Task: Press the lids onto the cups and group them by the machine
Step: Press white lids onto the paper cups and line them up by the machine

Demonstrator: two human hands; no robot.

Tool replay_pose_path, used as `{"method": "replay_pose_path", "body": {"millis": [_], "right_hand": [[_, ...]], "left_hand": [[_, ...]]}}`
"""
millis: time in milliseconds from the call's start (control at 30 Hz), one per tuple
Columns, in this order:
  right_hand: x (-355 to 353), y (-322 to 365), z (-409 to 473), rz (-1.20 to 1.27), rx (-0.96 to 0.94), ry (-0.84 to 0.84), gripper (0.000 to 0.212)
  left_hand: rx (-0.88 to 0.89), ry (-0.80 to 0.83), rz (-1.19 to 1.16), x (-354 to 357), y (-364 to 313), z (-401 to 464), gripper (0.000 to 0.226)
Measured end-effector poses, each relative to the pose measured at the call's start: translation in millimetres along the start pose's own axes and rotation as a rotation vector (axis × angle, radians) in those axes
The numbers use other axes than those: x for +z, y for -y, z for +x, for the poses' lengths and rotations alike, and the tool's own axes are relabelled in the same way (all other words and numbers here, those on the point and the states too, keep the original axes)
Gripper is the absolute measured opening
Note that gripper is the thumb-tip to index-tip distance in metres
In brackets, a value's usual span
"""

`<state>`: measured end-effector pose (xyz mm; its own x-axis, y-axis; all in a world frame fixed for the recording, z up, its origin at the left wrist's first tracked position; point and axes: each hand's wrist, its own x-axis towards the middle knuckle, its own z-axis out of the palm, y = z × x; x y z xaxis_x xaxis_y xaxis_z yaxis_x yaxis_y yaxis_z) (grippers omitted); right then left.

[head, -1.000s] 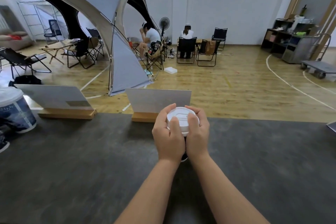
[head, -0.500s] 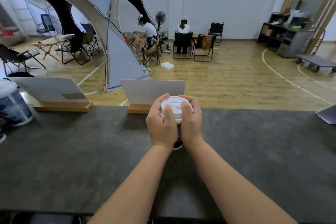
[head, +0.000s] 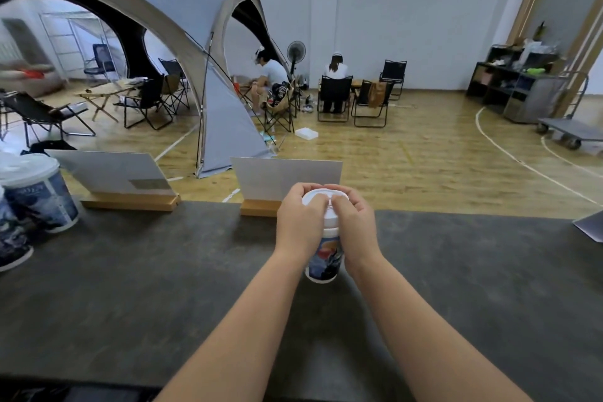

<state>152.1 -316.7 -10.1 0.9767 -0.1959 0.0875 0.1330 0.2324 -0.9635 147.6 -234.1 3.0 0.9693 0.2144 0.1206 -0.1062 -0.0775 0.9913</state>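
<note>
Cup (head: 323, 258) between both hands (head: 298, 220) (head: 354, 222): we're now thumbing its lid (head: 321, 197) rim down, fingers curled around it, seal nearly finishing.

- Single view: head-worn wide-angle camera, facing forward and slightly down across the dark counter (head: 130, 287).
- Near field: both forearms enter from the bottom edge, close to the lens.
- Beyond the counter: wooden floor (head: 424, 153) and white wall (head: 408, 10), far.
</note>
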Motion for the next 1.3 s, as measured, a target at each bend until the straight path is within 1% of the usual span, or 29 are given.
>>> {"method": "replay_pose_path", "body": {"millis": [100, 267, 367, 467, 533, 633, 733, 833, 933, 1133, 1300], "right_hand": [[-1, -2, 3, 0.024, 0.006, -0.003, 0.022], [-2, -2, 5, 0.04, 0.009, -0.004, 0.023], [-1, -4, 3, 0.084, -0.009, 0.004, 0.02], [-2, -6, 1, 0.169, 0.042, 0.016, 0.035], [-3, -9, -2, 0.209, 0.044, 0.004, 0.034], [1, -18, -5, 0.191, -0.053, -0.043, 0.032], [4, -28, -4, 0.169, -0.162, -0.072, 0.033], [3, -34, 0, 0.116, -0.238, -0.077, 0.036], [3, -37, 3, 0.126, -0.282, -0.076, 0.034], [4, -38, 4, 0.117, -0.337, -0.094, 0.035], [4, -44, 6, 0.075, -0.381, -0.136, 0.038]], "left_hand": [[-0.003, -0.017, -0.031, 2, 4, 3, 0.011], [0.013, -0.02, -0.023, 3, 6, 4, 0.011], [0.031, -0.06, -0.032, 4, 7, 4, 0.015], [0.024, -0.112, -0.116, 7, 9, 1, 0.026], [0.032, -0.142, -0.217, 10, 11, -5, 0.03], [0.091, -0.185, -0.293, 15, 16, -12, 0.033], [0.171, -0.237, -0.282, 17, 24, -12, 0.034], [0.236, -0.291, -0.262, 18, 30, -12, 0.041], [0.298, -0.284, -0.287, 18, 39, -10, 0.042], [0.264, -0.247, -0.426, 20, 43, -6, 0.04], [0.294, -0.281, -0.428, 21, 48, -3, 0.044]]}}
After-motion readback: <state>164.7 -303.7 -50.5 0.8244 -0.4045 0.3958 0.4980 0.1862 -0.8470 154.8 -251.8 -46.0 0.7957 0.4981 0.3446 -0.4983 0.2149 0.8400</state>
